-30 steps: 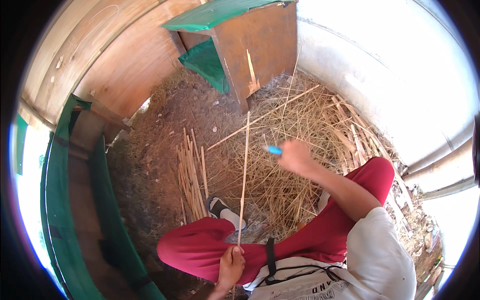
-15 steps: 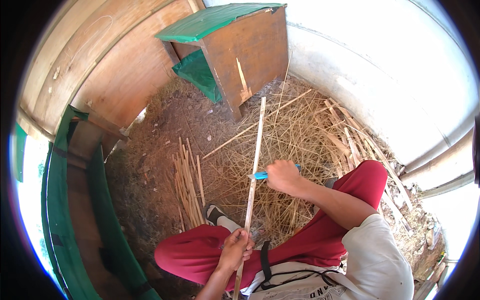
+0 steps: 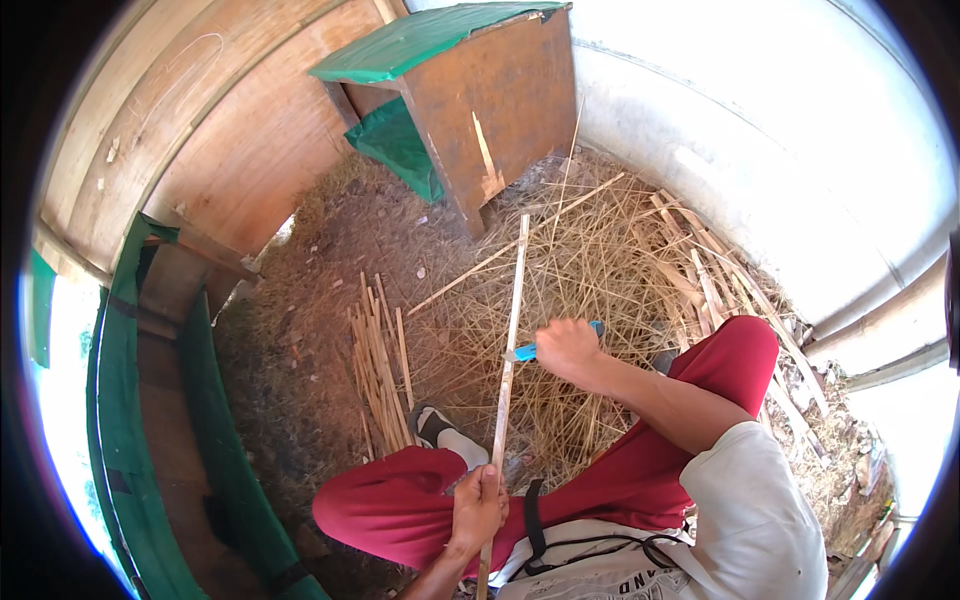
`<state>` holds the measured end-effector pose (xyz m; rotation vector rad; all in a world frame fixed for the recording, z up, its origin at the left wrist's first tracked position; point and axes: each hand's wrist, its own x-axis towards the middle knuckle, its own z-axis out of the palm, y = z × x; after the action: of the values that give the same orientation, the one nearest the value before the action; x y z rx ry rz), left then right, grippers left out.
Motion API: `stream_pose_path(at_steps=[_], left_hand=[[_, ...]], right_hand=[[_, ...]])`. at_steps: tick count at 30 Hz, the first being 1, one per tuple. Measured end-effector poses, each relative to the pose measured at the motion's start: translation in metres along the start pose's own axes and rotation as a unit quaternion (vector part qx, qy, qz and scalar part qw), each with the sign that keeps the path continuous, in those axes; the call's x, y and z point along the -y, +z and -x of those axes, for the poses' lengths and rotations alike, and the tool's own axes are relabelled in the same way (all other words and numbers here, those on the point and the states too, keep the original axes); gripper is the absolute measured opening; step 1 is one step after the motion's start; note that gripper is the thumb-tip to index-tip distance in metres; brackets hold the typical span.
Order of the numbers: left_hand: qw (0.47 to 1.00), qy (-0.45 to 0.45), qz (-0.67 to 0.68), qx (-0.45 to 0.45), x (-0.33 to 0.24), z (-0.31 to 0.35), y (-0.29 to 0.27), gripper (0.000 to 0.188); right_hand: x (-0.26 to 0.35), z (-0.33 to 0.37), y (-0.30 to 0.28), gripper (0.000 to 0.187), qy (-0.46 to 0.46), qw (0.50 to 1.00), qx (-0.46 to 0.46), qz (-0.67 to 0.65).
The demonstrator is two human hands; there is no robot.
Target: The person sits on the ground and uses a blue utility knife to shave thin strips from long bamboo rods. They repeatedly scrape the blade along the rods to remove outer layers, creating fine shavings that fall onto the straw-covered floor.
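Observation:
A long, narrow strip of pale bamboo or wood [image 3: 512, 330] runs from my lap out over the ground, its far end pointing away from me. My left hand [image 3: 479, 508] is closed round its lower part, near my left knee. In my right hand [image 3: 567, 349], shut in a fist, is a blue box cutter [image 3: 524, 353]. Its blade lies against the strip's right edge, around mid-length. The butt of the cutter's handle shows past the far side of my fist.
A bundle of split strips [image 3: 378, 370] lies to the left of my foot. Thin shavings [image 3: 570, 260] cover the ground ahead, with more slats [image 3: 710, 285] by the white wall [image 3: 760, 130]. A wooden cabinet [image 3: 490, 110] with green covering stands at the back; a green-edged bench-like structure [image 3: 225, 450] is at left.
The strip has slid back toward me, its far end now nearer. My left hand has shifted slightly lower with it. The cutter has stayed at nearly the same place.

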<state>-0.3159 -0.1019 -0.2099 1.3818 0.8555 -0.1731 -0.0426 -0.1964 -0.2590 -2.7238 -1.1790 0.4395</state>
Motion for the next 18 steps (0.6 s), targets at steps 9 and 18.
stream_pose_path(at_steps=[9,18], left_hand=[[0.990,-0.118,0.063,0.045,0.024,0.054,-0.018,0.030],[0.994,-0.112,-0.003,-0.008,0.034,0.075,-0.048,0.021]], right_hand=[[-0.086,-0.045,0.037,0.017,0.131,0.990,-0.054,0.017],[-0.079,-0.054,0.035,0.015,0.129,0.990,-0.038,0.032]])
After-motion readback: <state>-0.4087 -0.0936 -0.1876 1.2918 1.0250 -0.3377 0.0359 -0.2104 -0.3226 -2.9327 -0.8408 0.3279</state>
